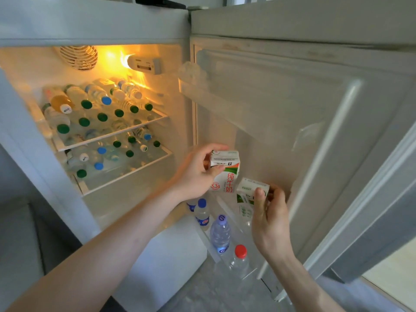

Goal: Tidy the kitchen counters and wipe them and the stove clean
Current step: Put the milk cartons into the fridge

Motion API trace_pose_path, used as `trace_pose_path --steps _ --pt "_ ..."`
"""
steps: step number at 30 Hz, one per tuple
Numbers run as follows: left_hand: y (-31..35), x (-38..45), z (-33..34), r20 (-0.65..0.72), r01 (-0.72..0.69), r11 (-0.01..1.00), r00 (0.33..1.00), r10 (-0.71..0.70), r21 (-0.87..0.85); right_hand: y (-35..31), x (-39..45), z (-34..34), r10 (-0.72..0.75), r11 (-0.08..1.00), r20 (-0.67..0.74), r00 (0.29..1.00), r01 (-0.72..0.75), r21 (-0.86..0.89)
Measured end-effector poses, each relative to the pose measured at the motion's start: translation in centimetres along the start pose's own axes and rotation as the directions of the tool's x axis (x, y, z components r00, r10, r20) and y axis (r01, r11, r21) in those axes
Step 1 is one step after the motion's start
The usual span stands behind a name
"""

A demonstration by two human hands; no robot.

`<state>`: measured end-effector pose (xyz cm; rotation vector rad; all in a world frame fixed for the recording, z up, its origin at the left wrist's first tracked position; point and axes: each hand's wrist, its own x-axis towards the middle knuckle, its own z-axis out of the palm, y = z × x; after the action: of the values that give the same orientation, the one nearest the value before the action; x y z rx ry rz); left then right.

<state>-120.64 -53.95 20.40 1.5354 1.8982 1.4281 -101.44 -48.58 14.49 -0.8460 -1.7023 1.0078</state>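
Here the fridge (94, 30) stands with its door (292, 113) swung wide, the lamp inside glowing orange. The left hand (198, 174) grips a milk carton (225, 171) by its top, thumb on the near face and fingers curled over the far edge, holding it upright in front of the door's inner wall. The right hand (269, 219) pinches a second carton (251, 192), white and green, just below and to the right of the first; the two cartons are close together, though I cannot tell whether they touch. Both hang above the door's bottom rack (213, 251).

That rack holds upright bottles in a row: a blue-capped bottle (202, 213) with a blue label, a clear water bottle (220, 234) with a pale purple cap, and a red-capped bottle (239, 261) nearest the viewer.

Inside the fridge, the upper glass shelf (157, 120) is packed with bottles lying on their sides, caps outward, mostly green, a few blue, one holding an orange-yellow drink (59, 101). The lower shelf (166, 154) carries more of the same, stacked loosely.
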Motion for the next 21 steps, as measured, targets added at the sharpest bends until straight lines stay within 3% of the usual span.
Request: trace_pose_path --steps 7,15,21 --pt "-1.4 1.5 1.5 0.110 0.031 0.983 0.993 -0.052 0.183 0.0 -0.3 -0.6 -0.049 0.997 -0.020 0.999 0.050 0.055" --pt "0.2 2.9 1.7 0.190 0.092 0.990 0.975 -0.111 0.109 0.3 -1.0 -1.6 -0.257 0.957 -0.006 0.966 0.254 -0.138" --pt "0.1 3.2 2.1 0.237 0.187 0.969 0.946 -0.222 0.164 0.2 -1.4 -2.1 -0.286 0.949 0.008 0.958 0.285 -0.137"
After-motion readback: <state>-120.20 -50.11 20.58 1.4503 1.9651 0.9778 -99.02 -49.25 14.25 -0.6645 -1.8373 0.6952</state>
